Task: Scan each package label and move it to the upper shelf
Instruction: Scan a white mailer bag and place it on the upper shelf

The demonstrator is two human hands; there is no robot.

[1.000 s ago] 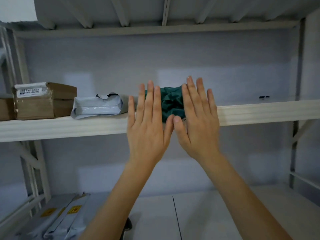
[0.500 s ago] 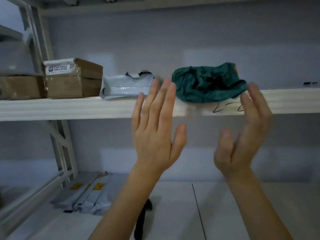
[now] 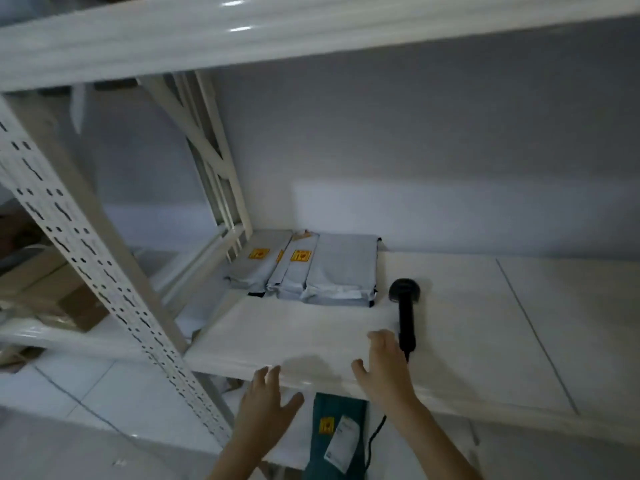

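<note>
Three grey mailer packages (image 3: pixel 311 268) with yellow stickers lie side by side at the back left of the middle shelf (image 3: pixel 467 323). A black handheld scanner (image 3: pixel 405 306) lies on that shelf, handle toward me. My right hand (image 3: pixel 384 368) hovers with spread fingers just left of the scanner's handle, holding nothing. My left hand (image 3: pixel 266 400) is open below the shelf's front edge. A green package (image 3: pixel 332 414) with a white label and yellow sticker lies on the level below. The upper shelf's front beam (image 3: pixel 277 32) crosses the top.
A perforated white upright (image 3: pixel 86 237) stands at the left. Cardboard boxes (image 3: pixel 52 299) sit in the neighbouring bay. The scanner's black cable (image 3: pixel 375 434) hangs down past the shelf edge. Pale floor tiles (image 3: pixel 69 410) show at the lower left.
The view dropped from the upper shelf to the middle shelf. Both hands left the green package on the upper shelf and came down; the right one now nears the scanner.
</note>
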